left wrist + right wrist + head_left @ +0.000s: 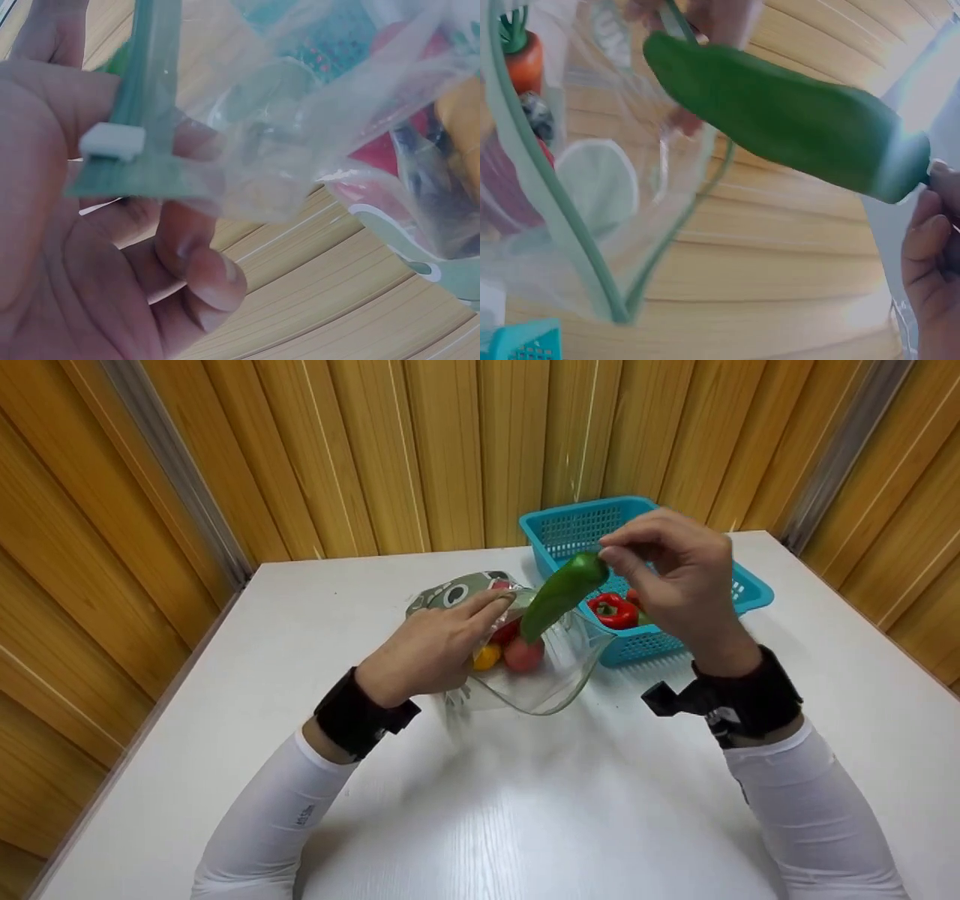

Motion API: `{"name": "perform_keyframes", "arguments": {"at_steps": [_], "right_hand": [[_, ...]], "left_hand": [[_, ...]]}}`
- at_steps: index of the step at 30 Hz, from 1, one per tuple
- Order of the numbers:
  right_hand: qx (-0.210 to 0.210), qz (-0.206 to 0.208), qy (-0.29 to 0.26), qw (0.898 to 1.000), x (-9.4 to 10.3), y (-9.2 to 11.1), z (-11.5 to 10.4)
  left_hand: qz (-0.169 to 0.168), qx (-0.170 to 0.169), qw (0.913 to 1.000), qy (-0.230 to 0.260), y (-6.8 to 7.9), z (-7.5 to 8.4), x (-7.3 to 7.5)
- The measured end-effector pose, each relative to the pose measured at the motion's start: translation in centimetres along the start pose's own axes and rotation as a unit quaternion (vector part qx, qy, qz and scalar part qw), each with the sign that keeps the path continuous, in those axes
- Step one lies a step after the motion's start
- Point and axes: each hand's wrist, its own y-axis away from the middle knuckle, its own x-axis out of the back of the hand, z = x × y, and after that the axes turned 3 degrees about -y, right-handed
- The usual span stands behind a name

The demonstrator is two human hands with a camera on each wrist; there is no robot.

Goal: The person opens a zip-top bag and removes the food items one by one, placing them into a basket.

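My right hand (679, 570) pinches a long green pepper (564, 591) by its stem end, thumb against fingertips. The pepper slants down, its tip over the mouth of a clear zip bag (559, 679). My left hand (442, 649) holds the bag's edge between thumb and fingers; the green zip strip with a white slider (112, 141) runs through its grip in the left wrist view. Inside the bag lie a round pinkish-red piece (523, 655), a yellow one (487, 656) and, in the right wrist view, an orange carrot-like piece (525, 64).
A blue plastic basket (649, 649) stands behind the bag at the right, with a red pepper (613, 611) among the pieces in it. The white table (480, 810) meets a wood-panelled wall (420, 450) at the back.
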Motion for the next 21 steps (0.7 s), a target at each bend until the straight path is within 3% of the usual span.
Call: {"name": "perform_keyframes", "arguments": {"at_steps": [5,10,15,18,21], "right_hand": [[0.014,0.151,-0.006,0.988,0.7,-0.4,0.8],[0.008,0.215,0.061,0.975,1.3,-0.5,2.7],[-0.052,0.175,0.205,0.962,2.2,0.6,6.3],[-0.094,0.115,0.267,0.952,2.3,1.8,8.6],[-0.135,0.037,0.295,0.945,2.2,2.9,10.5]], "left_hand": [[0.008,-0.002,1.0,0.005,0.1,-0.1,-0.1],[0.0,0.007,0.9999,0.01,0.1,0.0,-0.1],[-0.002,0.006,0.9999,0.009,0.0,0.0,-0.1],[0.008,-0.001,0.9999,0.007,0.1,0.0,-0.2],[0.019,-0.008,0.9998,0.005,0.1,0.0,-0.3]]}}
